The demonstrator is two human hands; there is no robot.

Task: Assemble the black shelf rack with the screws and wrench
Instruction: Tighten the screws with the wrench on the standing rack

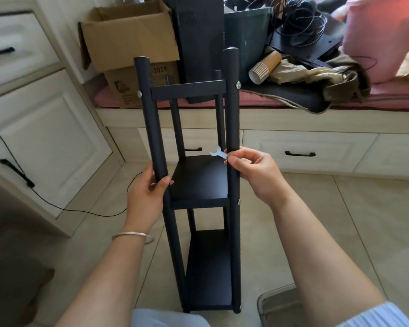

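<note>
Pinching wrench [219, 155], right fingers [232, 159]; left fingers [162, 184] round rack [200, 178] post, tips hidden.

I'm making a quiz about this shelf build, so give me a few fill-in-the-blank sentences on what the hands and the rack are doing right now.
1. The right hand pinches a small silver ____.
2. The left hand grips a front ____ of the black shelf rack.
3. The left wrist wears a thin ____.
4. On the bench behind lies a stack of paper ____.

Missing words: wrench; post; bracelet; cups.
</note>
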